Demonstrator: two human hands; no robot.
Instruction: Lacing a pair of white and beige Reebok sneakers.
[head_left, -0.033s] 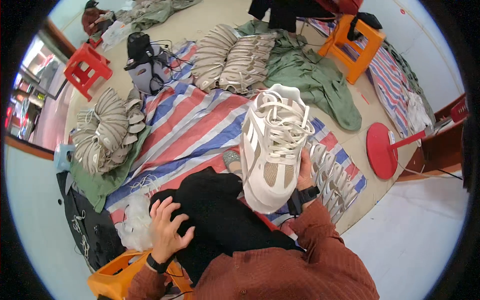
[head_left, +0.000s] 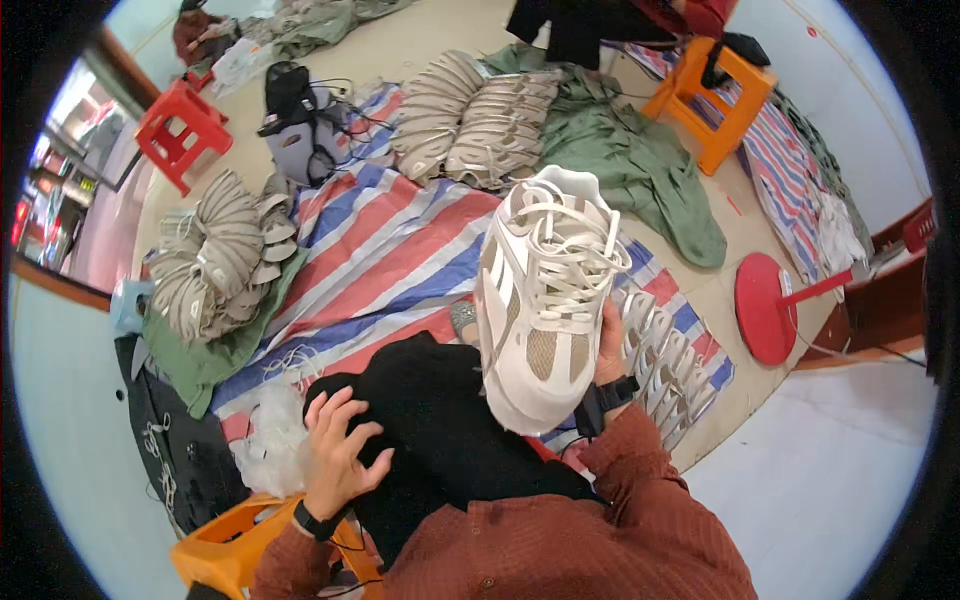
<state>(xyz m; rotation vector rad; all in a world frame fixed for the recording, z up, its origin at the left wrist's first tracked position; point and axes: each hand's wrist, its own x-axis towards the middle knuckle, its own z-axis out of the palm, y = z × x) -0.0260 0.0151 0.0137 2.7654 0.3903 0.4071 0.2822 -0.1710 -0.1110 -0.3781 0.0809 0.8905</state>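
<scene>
Your right hand (head_left: pixel 608 352) holds the beige-and-white shoe (head_left: pixel 540 310) from its right side, toe toward you above your lap, though how far your fingers wrap beneath it is hidden; your left hand (head_left: pixel 342 455) is empty, fingers spread and slightly curled by your black trouser leg (head_left: pixel 425 420). With one hand as the only visible support, a slack grip could let the shoe roll and drop onto the striped sheet (head_left: pixel 370 240) — and its loose laces (head_left: pixel 565 260) could snag a finger reaching in carelessly.
</scene>
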